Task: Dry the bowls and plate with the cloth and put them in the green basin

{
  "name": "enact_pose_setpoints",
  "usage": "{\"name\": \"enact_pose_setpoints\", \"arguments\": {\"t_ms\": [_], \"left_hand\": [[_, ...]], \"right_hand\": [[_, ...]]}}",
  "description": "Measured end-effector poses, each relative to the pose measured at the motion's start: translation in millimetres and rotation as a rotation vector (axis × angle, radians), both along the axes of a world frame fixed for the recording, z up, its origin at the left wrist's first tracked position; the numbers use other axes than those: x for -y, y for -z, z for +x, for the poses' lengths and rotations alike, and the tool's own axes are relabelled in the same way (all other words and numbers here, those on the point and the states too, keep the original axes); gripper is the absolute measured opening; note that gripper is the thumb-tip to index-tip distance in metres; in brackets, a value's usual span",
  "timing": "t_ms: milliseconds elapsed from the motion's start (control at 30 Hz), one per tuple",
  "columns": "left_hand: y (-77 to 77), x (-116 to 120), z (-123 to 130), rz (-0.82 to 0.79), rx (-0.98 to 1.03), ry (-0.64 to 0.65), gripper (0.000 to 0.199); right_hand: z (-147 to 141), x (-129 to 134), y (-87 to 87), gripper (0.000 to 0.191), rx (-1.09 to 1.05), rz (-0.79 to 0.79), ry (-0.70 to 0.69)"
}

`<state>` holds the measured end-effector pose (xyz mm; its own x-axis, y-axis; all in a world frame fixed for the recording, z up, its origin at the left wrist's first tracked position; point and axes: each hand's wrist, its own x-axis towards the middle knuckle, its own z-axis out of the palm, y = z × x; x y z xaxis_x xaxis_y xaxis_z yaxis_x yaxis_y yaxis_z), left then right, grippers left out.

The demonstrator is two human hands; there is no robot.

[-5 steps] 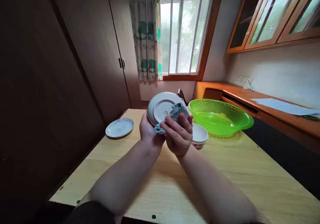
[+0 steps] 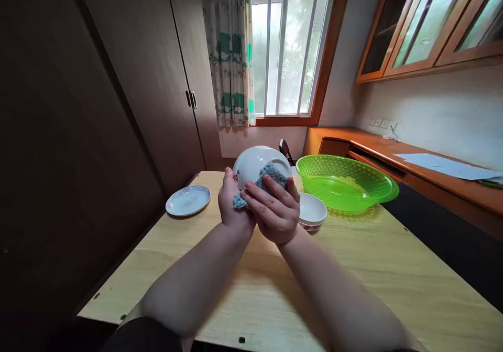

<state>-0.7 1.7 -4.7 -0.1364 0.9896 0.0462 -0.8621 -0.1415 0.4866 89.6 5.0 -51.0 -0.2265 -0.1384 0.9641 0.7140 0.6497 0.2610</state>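
Above the table, a white bowl (image 2: 250, 162) with small red flowers is tilted so its outer side and foot ring face me. My left hand (image 2: 231, 201) grips it from the left, thumb along the side and other fingers hidden behind it. A fluffy blue-grey cloth (image 2: 270, 171) lies against the bowl's outside under my right hand (image 2: 277, 210), whose bent fingers press it there. Part of the cloth pokes out near my left palm. Just behind my right hand, a second white bowl (image 2: 313, 209) stands upright on the table.
On the wooden table (image 2: 373, 278) a patterned white plate (image 2: 188, 201) lies at the left and a green plastic basket (image 2: 348, 192) stands at the back right. Dark wardrobe doors (image 2: 129, 79) rise on the left. Papers (image 2: 444, 166) rest on the desk (image 2: 334, 134) along the right wall.
The held bowl has tipped, so more of its curved side shows and its base faces right. My right hand and the cloth have slid slightly left and down across it.
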Motion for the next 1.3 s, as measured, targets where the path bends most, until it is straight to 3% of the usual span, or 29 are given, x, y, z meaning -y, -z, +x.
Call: {"name": "enact_pose_setpoints", "arguments": {"t_ms": [133, 233, 333, 467, 567, 700, 867, 933, 1100, 1300], "left_hand": [[10.1, -5.5, 0.9, 0.177, -0.236, -0.16, 0.034], [14.3, -8.9, 0.7, 0.308, -0.469, -0.17, 0.034], [12.0, -7.4, -0.5, 0.326, -0.627, -0.155, 0.035], [3.2, -3.2, -4.1, 0.228, -0.525, -0.086, 0.034], [-3.1, -5.6, -9.0, 0.117, -0.329, -0.066, 0.026], [-8.1, -14.8, -16.1, -0.023, -0.198, 0.001, 0.023], [-8.9, -18.2, -14.2, -0.059, -0.16, -0.106, 0.028], [-7.4, -16.2, -10.8, -0.028, -0.188, -0.122, 0.029], [-4.5, -9.4, -5.5, 0.072, -0.273, -0.166, 0.03], [-13.0, -7.7, -11.3, 0.021, -0.194, -0.123, 0.027]], "right_hand": [[3.0, 7.6, -16.0, 0.034, -0.009, -0.144, -0.061], [10.6, 8.4, -28.8, 0.029, -0.113, -0.354, -0.205], [21.3, 0.1, -35.7, 0.021, -0.311, -0.559, -0.408], [30.4, -17.1, -35.9, 0.024, -0.679, -0.773, -0.707], [27.6, -24.0, -32.2, 0.03, -0.806, -0.824, -0.818], [16.0, -19.8, -25.0, 0.024, -0.681, -0.669, -0.776], [11.5, -6.0, -22.6, 0.021, -0.305, -0.47, -0.446], [15.0, -2.1, -26.1, 0.023, -0.213, -0.429, -0.382], [26.9, -2.0, -36.6, 0.025, -0.206, -0.487, -0.424], [24.8, -11.3, -34.5, 0.02, -0.454, -0.599, -0.637]]}}
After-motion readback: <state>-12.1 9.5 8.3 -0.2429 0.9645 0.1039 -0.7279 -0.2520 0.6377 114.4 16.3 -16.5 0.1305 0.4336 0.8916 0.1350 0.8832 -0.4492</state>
